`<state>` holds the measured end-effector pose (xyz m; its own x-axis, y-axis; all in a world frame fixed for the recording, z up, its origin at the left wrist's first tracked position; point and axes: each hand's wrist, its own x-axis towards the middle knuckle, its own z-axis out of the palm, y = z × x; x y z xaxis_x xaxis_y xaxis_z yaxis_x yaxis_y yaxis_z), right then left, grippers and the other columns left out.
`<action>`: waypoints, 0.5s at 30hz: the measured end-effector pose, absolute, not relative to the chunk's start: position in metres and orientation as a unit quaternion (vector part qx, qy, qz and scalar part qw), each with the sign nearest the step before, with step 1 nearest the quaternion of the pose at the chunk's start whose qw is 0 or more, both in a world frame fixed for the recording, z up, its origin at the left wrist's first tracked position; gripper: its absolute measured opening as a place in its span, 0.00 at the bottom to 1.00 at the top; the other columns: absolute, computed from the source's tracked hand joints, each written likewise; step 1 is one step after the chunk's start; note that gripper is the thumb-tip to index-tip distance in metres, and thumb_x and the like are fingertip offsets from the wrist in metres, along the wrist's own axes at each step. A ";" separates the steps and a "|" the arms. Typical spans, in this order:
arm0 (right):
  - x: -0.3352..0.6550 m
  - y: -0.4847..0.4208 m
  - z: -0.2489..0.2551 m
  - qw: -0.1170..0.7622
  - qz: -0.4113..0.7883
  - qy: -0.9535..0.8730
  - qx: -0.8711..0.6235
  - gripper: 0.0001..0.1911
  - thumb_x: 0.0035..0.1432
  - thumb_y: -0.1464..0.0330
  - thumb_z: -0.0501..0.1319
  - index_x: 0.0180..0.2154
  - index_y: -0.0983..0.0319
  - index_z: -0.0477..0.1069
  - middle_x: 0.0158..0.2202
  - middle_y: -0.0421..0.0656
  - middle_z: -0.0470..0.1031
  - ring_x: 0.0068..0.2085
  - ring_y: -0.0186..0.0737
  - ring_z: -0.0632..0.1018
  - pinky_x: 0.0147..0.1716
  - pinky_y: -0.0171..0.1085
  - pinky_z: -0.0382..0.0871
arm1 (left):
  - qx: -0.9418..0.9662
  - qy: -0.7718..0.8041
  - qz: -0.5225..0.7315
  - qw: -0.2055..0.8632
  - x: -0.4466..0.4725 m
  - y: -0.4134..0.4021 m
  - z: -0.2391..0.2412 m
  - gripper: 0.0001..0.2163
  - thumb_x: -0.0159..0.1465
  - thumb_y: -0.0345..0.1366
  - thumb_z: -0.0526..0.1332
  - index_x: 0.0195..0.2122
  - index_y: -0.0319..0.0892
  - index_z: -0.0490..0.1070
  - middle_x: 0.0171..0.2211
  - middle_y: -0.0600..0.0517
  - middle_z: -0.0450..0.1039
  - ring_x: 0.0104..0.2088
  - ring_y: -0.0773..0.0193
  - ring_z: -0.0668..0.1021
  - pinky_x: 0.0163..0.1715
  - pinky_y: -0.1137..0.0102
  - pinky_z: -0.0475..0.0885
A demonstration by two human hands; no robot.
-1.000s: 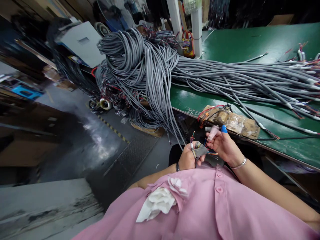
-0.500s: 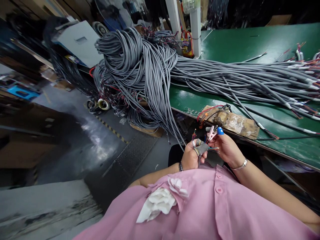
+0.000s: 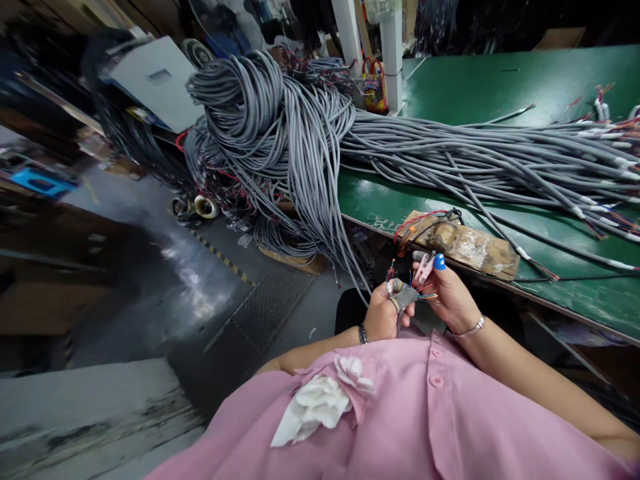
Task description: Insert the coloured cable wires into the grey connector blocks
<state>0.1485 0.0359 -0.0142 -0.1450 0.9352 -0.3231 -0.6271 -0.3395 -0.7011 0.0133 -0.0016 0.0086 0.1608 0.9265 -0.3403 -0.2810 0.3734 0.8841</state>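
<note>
My left hand (image 3: 381,316) is closed around a grey cable (image 3: 406,297), with grey wrapping on its thumb or finger. Thin coloured wires (image 3: 425,297) fan out of the cable end toward the right. My right hand (image 3: 457,301), with a blue covering (image 3: 439,261) on the thumb tip, pinches a small pink clip (image 3: 423,268) shaped like a clothes peg. The clip is just above the wires; whether its jaws touch one is too small to tell. The right fingers are partly hidden behind the clip and wires.
A big bundle of grey cables (image 3: 310,140) hangs over the edge of the green table (image 3: 367,200). Just beyond my hands lies a worn, taped wooden block (image 3: 465,247) with red and black leads. A white post (image 3: 391,63) rises behind.
My right hand has shifted very slightly left, and the pink clip has tilted a little. My left hand keeps its hold on the cable. The view has moved slightly.
</note>
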 end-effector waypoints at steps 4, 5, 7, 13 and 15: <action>0.148 0.034 -0.016 0.533 0.738 -0.198 -0.363 0.25 0.49 0.45 0.62 0.37 0.59 0.75 0.30 0.44 0.78 0.28 0.39 0.76 0.29 0.38 0.70 | 0.343 0.469 0.434 0.688 0.012 -0.002 0.006 0.13 0.55 0.43 0.64 0.24 0.40 0.63 0.16 0.57 0.67 0.11 0.74 0.64 0.12 0.76 0.53; 0.148 0.034 -0.016 0.534 0.741 -0.194 -0.359 0.25 0.49 0.45 0.62 0.37 0.59 0.75 0.31 0.44 0.78 0.28 0.38 0.75 0.29 0.38 0.70 | 0.344 0.468 0.433 0.690 0.011 -0.002 0.006 0.13 0.54 0.43 0.64 0.24 0.40 0.63 0.16 0.57 0.67 0.11 0.74 0.64 0.12 0.76 0.53; 0.148 0.033 -0.016 0.535 0.747 -0.184 -0.348 0.25 0.50 0.45 0.61 0.37 0.58 0.75 0.33 0.43 0.78 0.27 0.35 0.75 0.28 0.36 0.70 | 0.342 0.466 0.432 0.692 0.010 -0.002 0.006 0.14 0.54 0.43 0.65 0.24 0.40 0.63 0.16 0.57 0.67 0.11 0.74 0.63 0.11 0.76 0.53; 0.165 0.031 -0.019 0.436 0.816 -0.222 -0.307 0.29 0.51 0.42 0.58 0.34 0.61 0.75 0.33 0.45 0.77 0.29 0.35 0.74 0.30 0.35 0.70 | 0.335 0.480 0.401 0.704 0.001 -0.006 0.006 0.15 0.51 0.45 0.66 0.25 0.40 0.63 0.16 0.57 0.68 0.12 0.74 0.64 0.12 0.76 0.54; 0.172 0.030 -0.018 0.370 0.840 -0.271 -0.291 0.27 0.51 0.45 0.61 0.33 0.64 0.75 0.30 0.45 0.76 0.29 0.35 0.74 0.30 0.34 0.69 | 0.348 0.490 0.386 0.700 -0.003 -0.007 0.005 0.16 0.50 0.45 0.67 0.25 0.40 0.63 0.16 0.56 0.68 0.12 0.73 0.65 0.12 0.76 0.56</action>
